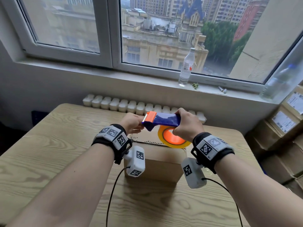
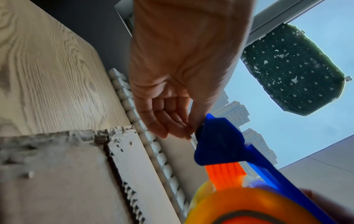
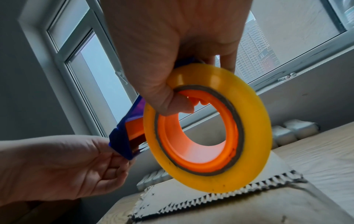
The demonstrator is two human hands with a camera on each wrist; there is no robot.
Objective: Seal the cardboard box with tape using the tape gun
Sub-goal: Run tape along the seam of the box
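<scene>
The right hand (image 1: 186, 124) is gripping the tape gun (image 1: 161, 119) above the box (image 1: 162, 158), left fingers (image 2: 168, 121) pinching at its nose — the tape end may be slipping back.

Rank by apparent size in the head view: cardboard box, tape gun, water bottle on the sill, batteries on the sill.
1. cardboard box, partly hidden by the hands
2. tape gun with its roll
3. water bottle
4. batteries

Bottle and batteries sit farther from the camera, so they look smaller than they are; the order itself is clear.
</scene>
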